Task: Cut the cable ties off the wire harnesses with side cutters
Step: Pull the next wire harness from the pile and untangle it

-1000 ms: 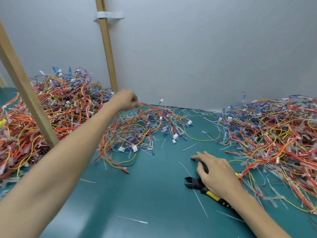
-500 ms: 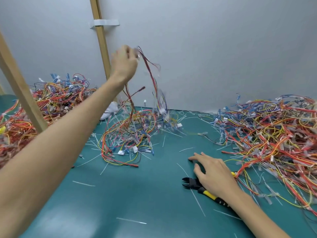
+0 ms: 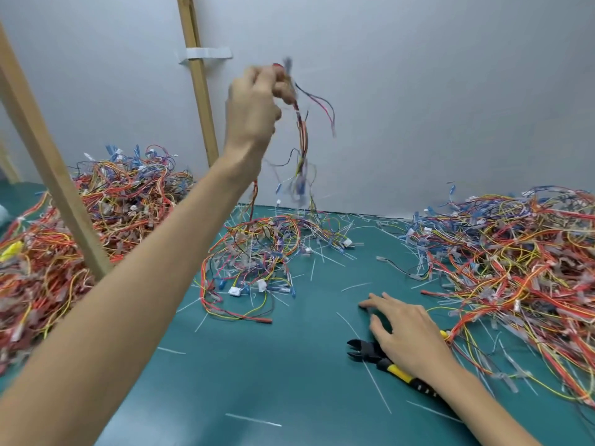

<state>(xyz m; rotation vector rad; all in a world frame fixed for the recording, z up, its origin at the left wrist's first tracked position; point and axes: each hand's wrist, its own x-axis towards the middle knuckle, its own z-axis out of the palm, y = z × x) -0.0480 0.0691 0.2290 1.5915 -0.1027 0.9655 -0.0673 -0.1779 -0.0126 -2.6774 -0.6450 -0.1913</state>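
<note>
**Hands**
- Left hand (image 3: 254,101): raised above the desk (image 3: 257,375), fingers curled, pinching the top end of 1 wire harness (image 3: 302,136).
- This wire harness hangs clear of the desk. Its lower ends are motion-blurred and dangle just above the middle pile (image 3: 257,252). Whether a strand links the 2 cannot be told.
- Right hand (image 3: 407,331): palm down, fingers straight and spread, fingertips on the desk. It lies over the side cutters (image 3: 365,350) without closing on them.

**Tool**
- 1 pair of side cutters lies flat on the desk, black jaws slightly apart and pointing left.
- The right hand covers the tool's middle. 1 yellow-and-black handle shows below the wrist, and 1 yellow tip shows beside the right pile (image 3: 515,259).

**Surroundings and obstructions**
- 3 piles of red, yellow, blue and black harnesses lie on the desk: the left pile (image 3: 122,201), the middle pile and the right pile.
- The diagonal wooden batten (image 3: 48,162) stands in front of the left pile, and the left forearm crosses that pile's near edge.
- The upright wooden batten (image 3: 199,101) stands against the grey wall (image 3: 434,91), fixed by 1 strip of white tape (image 3: 207,54). A sliver of a 3rd batten shows at the left edge.
- White cable tie offcuts (image 3: 252,420) are scattered across the desk, too many to count.
</note>
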